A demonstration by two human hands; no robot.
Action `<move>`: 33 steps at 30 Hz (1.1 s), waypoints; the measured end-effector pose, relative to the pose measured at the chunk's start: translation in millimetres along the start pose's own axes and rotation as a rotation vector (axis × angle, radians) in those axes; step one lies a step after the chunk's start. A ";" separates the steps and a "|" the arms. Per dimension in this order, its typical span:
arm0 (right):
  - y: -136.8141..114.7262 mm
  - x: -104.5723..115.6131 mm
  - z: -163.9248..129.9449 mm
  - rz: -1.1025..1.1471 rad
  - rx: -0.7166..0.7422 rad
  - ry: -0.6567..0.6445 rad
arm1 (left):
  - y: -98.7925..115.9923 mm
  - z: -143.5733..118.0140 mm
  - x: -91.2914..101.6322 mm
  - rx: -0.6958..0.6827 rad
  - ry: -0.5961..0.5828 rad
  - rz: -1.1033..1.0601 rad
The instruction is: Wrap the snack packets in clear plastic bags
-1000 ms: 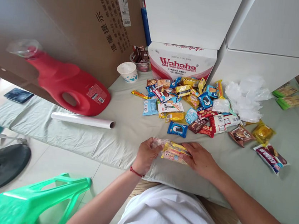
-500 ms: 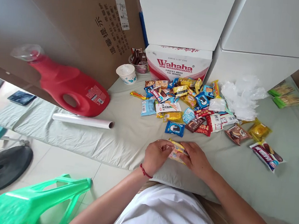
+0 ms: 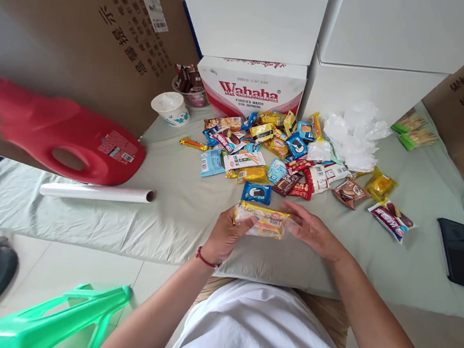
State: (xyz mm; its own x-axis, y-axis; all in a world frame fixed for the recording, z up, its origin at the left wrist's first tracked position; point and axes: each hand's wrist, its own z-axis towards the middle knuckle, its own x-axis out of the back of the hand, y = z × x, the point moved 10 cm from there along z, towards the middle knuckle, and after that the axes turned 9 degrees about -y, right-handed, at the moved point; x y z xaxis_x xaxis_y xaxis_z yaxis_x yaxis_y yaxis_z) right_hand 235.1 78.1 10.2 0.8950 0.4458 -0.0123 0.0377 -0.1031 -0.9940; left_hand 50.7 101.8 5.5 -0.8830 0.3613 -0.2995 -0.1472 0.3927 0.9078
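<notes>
My left hand [image 3: 223, 237] is closed around a yellow snack pack [image 3: 267, 223], its thumb lying across the front. Clear film shows around the pack and sticks out at its right end. Beside that end is my right hand [image 3: 316, 234], fingers apart; whether they touch the film I cannot tell. Just beyond the pack lies a blue biscuit packet [image 3: 256, 193]. Behind it spreads a pile of small wrapped snacks, including a white stick-biscuit packet [image 3: 244, 161] and a brown cocoa packet [image 3: 288, 184].
A red jug [image 3: 88, 143] and a white film roll [image 3: 98, 192] lie at left. A paper cup [image 3: 170, 109] stands near the Wahaha box [image 3: 252, 90]. Crumpled clear plastic [image 3: 355, 138] sits right of the pile. A black phone [image 3: 461, 253] lies far right; a green stool [image 3: 47, 320] stands below.
My right hand has let go of the pack and moved to its right with fingers spread. My left hand now holds the pack alone. The view has shifted to the right.
</notes>
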 end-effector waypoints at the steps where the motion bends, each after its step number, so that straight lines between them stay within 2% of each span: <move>1: 7.8 2.6 -2.1 0.037 -0.045 0.008 | -0.1 1.5 2.1 -0.002 0.011 0.006; 4: 25.8 14.7 -9.5 0.073 -0.142 0.134 | -0.1 5.4 9.3 -0.017 0.041 0.022; 7: 32.0 22.8 -17.5 0.074 -0.160 0.292 | 5.1 7.4 11.1 -0.060 0.054 0.080; 10: 34.6 17.3 -22.1 0.035 -0.171 0.422 | 18.6 3.8 4.1 -0.169 0.116 0.380; 12: 36.9 5.8 -20.2 0.058 -0.165 0.495 | 30.6 -3.5 -11.8 -0.335 0.183 0.681; 14: 39.8 -9.7 -13.1 0.179 -0.127 0.533 | 34.0 -12.9 -40.2 -0.558 0.187 0.949; 17: 43.7 -32.8 1.6 0.458 -0.063 0.493 | 18.8 -25.7 -76.7 -0.848 0.147 1.212; 19: 45.7 -43.8 7.0 0.593 -0.068 0.430 | 7.4 -27.6 -85.6 -0.924 0.132 1.306; 21: 46.9 -50.2 6.5 0.659 -0.096 0.373 | 1.9 -23.9 -86.9 -0.906 0.063 1.322; 23: 44.6 -52.4 3.6 0.669 -0.095 0.332 | 4.1 -20.5 -85.4 -0.855 -0.062 1.233; 26: 36.4 -49.9 0.7 0.628 -0.044 0.310 | 14.4 -20.2 -81.3 -0.768 -0.285 0.911; 27: 34.2 -47.8 0.3 0.603 -0.034 0.317 | 17.7 -19.0 -76.4 -0.722 -0.319 0.767; 28: 32.7 -44.9 0.0 0.578 -0.028 0.332 | 20.5 -15.9 -67.1 -0.664 -0.297 0.617; 31: 28.9 -35.5 0.4 0.546 -0.003 0.389 | 11.9 -2.3 -23.0 -0.411 -0.007 0.269; 32: 27.8 -34.8 1.7 0.551 0.004 0.385 | 4.4 1.1 -14.1 -0.319 0.055 0.202; 33: 26.7 -35.4 3.6 0.556 0.007 0.366 | -3.0 4.4 -11.7 -0.235 0.065 0.159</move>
State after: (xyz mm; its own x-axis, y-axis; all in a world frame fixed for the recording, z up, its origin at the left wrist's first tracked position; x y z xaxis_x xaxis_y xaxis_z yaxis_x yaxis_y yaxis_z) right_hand 202.8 62.7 -16.2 0.8736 -0.0029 -0.4866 -0.4748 -0.2241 -0.8511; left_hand 63.5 100.1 5.0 -0.9288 0.3447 -0.1358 -0.0973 0.1266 0.9872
